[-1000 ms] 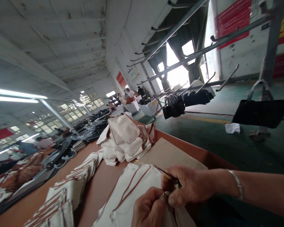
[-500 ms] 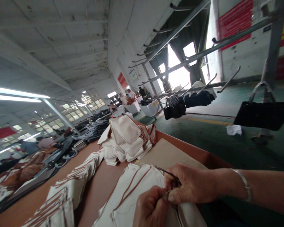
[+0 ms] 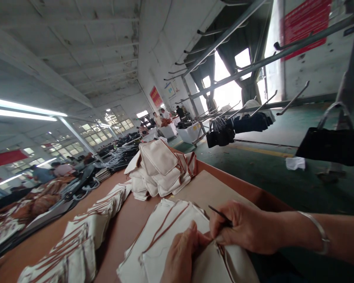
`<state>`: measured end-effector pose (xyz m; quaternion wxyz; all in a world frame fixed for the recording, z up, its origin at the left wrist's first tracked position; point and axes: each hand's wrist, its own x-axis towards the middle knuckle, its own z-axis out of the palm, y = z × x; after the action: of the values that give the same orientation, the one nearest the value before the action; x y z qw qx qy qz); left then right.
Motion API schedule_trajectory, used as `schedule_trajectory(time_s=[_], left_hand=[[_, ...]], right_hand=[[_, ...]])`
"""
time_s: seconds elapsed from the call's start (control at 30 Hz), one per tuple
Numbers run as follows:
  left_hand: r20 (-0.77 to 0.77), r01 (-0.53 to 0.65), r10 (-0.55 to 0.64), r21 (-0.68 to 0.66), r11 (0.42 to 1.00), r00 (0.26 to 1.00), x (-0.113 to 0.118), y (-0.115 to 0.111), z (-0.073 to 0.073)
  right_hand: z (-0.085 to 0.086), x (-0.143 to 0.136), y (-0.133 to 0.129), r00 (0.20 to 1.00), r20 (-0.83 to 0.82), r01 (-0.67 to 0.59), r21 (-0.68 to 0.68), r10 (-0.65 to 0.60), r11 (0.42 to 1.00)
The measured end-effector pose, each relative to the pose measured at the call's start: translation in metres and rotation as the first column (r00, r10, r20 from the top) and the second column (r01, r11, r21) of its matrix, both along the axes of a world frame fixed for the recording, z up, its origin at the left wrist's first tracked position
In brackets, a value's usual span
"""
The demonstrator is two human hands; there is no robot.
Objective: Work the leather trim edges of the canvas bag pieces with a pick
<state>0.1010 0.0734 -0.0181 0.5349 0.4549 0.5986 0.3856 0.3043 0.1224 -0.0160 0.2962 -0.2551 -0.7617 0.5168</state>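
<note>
My right hand (image 3: 244,226) is closed around a thin dark pointed tool (image 3: 218,212), whose tip points up and left past the fingers. Its fingertips also pinch the edge of a cream bag piece with brown edging (image 3: 211,265). My left hand (image 3: 181,251) grips the same edge from the left, thumb raised. The fingertips of both hands nearly meet there, and they hide what lies between them. Beneath and beyond my left hand, flat cream pieces with brown trim (image 3: 162,228) lie overlapping.
A heap of cream pieces (image 3: 159,161) sits farther back on the brown table (image 3: 115,232). A fanned row of cream pieces (image 3: 85,236) runs along the left, beside a tan board (image 3: 200,186). Dark handbags (image 3: 332,145) hang from a metal rack at right. People work far off.
My left thumb has lifted and its fingers have shifted on the edge. My right hand has moved slightly right, tilting the tool more steeply. The view has shifted a little.
</note>
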Motion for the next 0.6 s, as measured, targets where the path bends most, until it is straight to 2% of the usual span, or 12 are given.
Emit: schedule_trajectory(time_s=[0.07,0.1,0.17,0.23,0.37,0.43,0.5,0.53,0.57,0.6], left_hand=[[-0.066,-0.002,0.004,0.027,1.000,0.998,-0.001,-0.001,0.002],[-0.081,0.018,-0.015,0.036,0.999,0.997,0.000,-0.001,0.003],[-0.065,0.080,-0.077,0.043,0.996,0.995,0.001,-0.001,0.003],[-0.011,0.146,-0.146,0.019,0.989,0.989,0.002,0.001,-0.001],[-0.001,0.198,-0.198,-0.012,0.980,0.980,0.004,0.003,-0.012],[-0.039,0.217,-0.217,0.009,0.976,0.975,0.003,0.001,-0.015],[-0.061,0.236,-0.233,0.041,0.971,0.970,0.003,-0.002,-0.015],[-0.076,0.239,-0.235,0.057,0.969,0.969,0.003,-0.003,-0.015],[-0.092,0.239,-0.233,0.072,0.968,0.968,0.003,-0.005,-0.014],[-0.112,0.239,-0.229,0.089,0.967,0.967,0.003,-0.008,-0.012]], right_hand=[[0.001,0.003,-0.002,0.999,-0.006,-0.032,0.211,0.034,0.977],[0.001,0.005,-0.002,0.998,0.010,-0.059,0.339,0.060,0.939],[0.000,0.010,-0.002,0.992,0.090,-0.124,0.589,0.088,0.799],[-0.002,0.014,-0.001,0.982,0.182,-0.178,0.758,0.059,0.628],[-0.013,0.017,0.000,0.957,0.276,-0.234,0.915,-0.088,0.329],[-0.021,0.018,0.000,0.962,0.244,-0.210,0.949,-0.125,0.236],[-0.027,0.020,-0.001,0.973,0.202,-0.177,0.963,-0.109,0.201],[-0.030,0.022,-0.001,0.979,0.187,-0.165,0.961,-0.083,0.222],[-0.031,0.024,-0.002,0.984,0.171,-0.153,0.948,-0.042,0.278],[-0.030,0.025,-0.003,0.991,0.135,-0.133,0.920,0.021,0.369]])
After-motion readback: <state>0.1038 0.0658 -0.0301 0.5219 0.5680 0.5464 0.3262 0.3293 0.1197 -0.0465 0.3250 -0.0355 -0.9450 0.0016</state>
